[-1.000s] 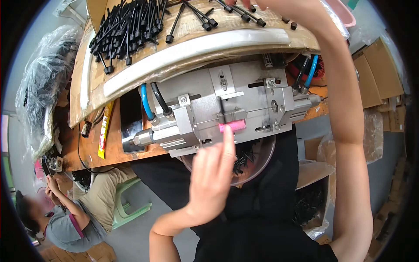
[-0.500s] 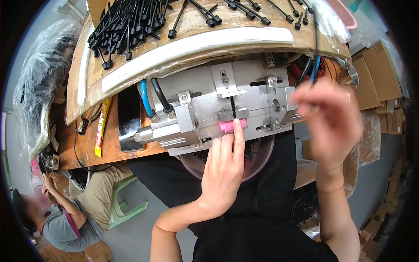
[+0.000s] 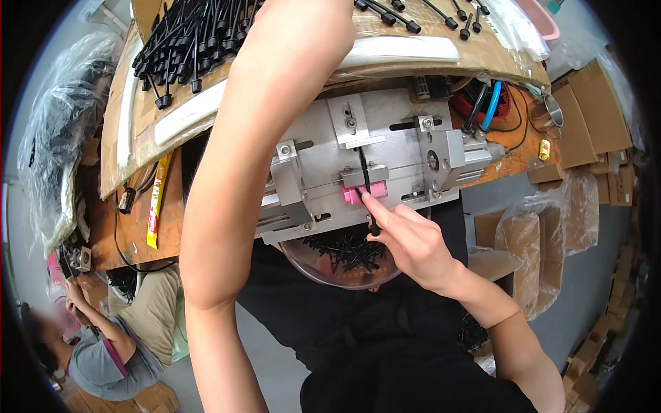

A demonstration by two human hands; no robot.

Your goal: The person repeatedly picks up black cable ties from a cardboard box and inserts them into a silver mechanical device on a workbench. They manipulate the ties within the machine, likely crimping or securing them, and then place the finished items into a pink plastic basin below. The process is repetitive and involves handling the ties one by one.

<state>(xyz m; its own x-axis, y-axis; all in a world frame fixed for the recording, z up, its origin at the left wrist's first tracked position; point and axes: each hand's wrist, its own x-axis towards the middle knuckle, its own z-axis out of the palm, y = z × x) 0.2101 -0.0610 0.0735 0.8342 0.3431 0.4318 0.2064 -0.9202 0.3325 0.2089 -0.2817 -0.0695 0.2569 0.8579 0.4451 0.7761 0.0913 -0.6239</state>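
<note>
My right hand (image 3: 420,248) is at the front of a metal fixture (image 3: 317,179), thumb and index finger closed on a thin black plastic rod (image 3: 374,226) with a thicker end. Its index fingertip lies by a pink block (image 3: 378,188) set in the middle of the plate. A black strip (image 3: 363,162) runs from the upper metal bracket down to that block. My left arm stretches across the fixture's left side to the board at the far edge. Of my left hand (image 3: 303,31) only the wrist side shows; its fingers are cut off by the picture's upper edge.
A heap of black capped rods (image 3: 186,51) lies on the cardboard board (image 3: 120,148). Under the fixture, a clear bowl (image 3: 310,270) holds more black pieces. A yellow packet (image 3: 158,203) lies on the bench at left. Another person (image 3: 110,358) sits at lower left; cartons (image 3: 592,117) stand at right.
My left hand has left the pink block and reached up to the far board. My right hand has come from the right down to the block with a black rod.
</note>
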